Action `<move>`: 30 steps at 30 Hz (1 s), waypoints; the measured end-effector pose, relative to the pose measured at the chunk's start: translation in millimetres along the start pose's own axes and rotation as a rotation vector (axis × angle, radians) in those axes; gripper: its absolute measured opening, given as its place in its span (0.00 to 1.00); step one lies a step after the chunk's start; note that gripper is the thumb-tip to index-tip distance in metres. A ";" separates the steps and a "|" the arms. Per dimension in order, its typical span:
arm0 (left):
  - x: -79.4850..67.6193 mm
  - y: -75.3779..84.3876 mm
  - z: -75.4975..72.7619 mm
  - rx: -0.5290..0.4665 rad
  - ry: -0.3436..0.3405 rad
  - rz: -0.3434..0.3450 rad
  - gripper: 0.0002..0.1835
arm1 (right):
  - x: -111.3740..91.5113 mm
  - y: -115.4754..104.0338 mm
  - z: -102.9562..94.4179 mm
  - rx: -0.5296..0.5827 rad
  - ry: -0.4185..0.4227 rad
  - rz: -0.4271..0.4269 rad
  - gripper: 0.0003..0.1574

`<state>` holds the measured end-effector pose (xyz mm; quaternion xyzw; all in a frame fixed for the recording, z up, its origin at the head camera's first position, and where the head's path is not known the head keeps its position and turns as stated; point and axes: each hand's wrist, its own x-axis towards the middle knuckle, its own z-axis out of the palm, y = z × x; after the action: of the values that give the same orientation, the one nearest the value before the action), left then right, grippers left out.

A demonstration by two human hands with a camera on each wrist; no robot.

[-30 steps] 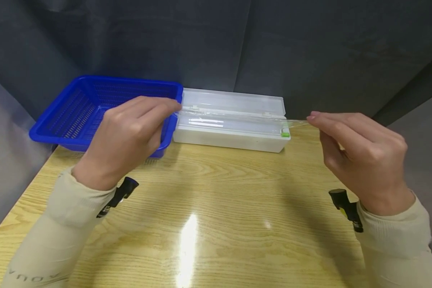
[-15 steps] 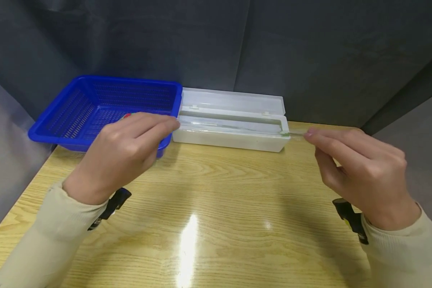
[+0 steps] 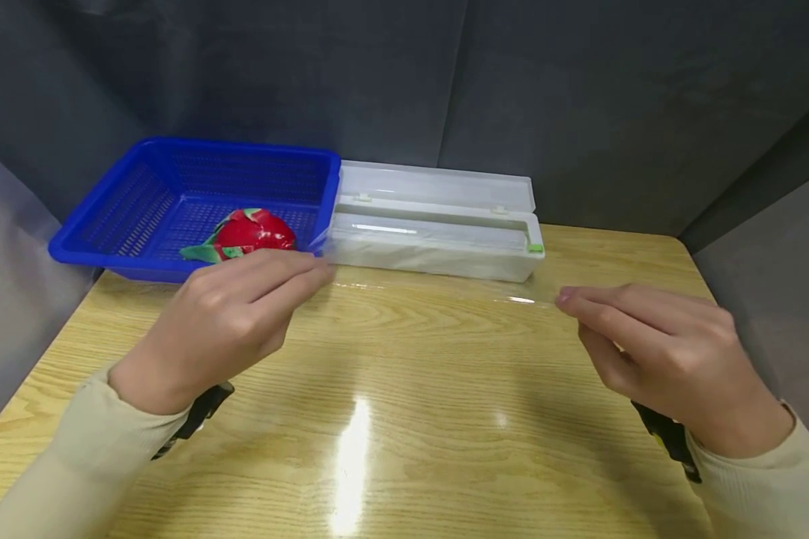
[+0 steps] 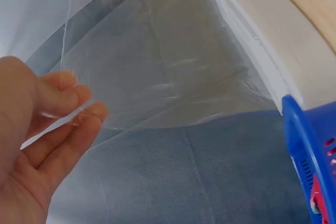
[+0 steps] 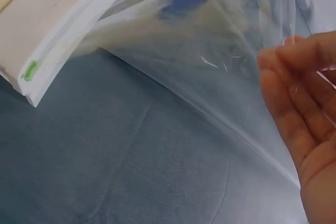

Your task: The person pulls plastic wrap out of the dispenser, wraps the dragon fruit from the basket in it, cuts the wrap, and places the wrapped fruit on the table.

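Clear plastic wrap [image 3: 445, 288] stretches as a sheet from a white dispenser box [image 3: 438, 258] toward me. My left hand [image 3: 225, 322] pinches one corner of its free edge between thumb and fingers, in front of the blue basket. The opposite corner is pinched by my right hand [image 3: 667, 352], to the right of the box. In the left wrist view the film [image 4: 173, 77] looks taut and see-through. The right wrist view shows the film [image 5: 210, 61] running from the box to my fingertips [image 5: 270, 59]. The box's lid [image 3: 438, 187] is tipped back, and a roll [image 3: 431, 230] lies inside.
A blue plastic basket [image 3: 101, 258] stands left of the box, touching or nearly touching it. Inside lies a red and green dragon-fruit-shaped item [image 3: 256, 230]. A green slider [image 3: 535, 248] sits at the box's right front corner. Dark curtain [image 3: 391, 82] hangs behind the wooden table [image 3: 431, 419].
Both hands have come down and toward me, drawing the wrap out over the box's front. The red and green item in the basket, earlier hidden behind my left hand, is now visible.
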<state>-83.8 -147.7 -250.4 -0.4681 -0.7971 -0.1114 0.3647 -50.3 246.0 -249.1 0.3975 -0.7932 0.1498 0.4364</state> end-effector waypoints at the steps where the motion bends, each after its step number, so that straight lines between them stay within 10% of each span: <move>1: -1.5 0.7 0.2 -0.009 -0.002 0.003 0.14 | -0.9 -0.1 -0.9 0.010 -0.023 -0.009 0.22; 20: -17.2 16.2 21.6 -0.058 0.011 0.064 0.21 | -13.7 -1.1 2.1 0.049 -0.214 -0.104 0.25; 30: -32.8 13.4 41.7 -0.082 -0.108 0.068 0.11 | -29.1 2.8 17.3 0.076 -0.356 -0.109 0.27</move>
<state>-82.9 -140.7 -304.7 -0.5146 -0.7943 -0.1060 0.3051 -53.6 252.3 -282.3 0.4761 -0.8290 0.0833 0.2815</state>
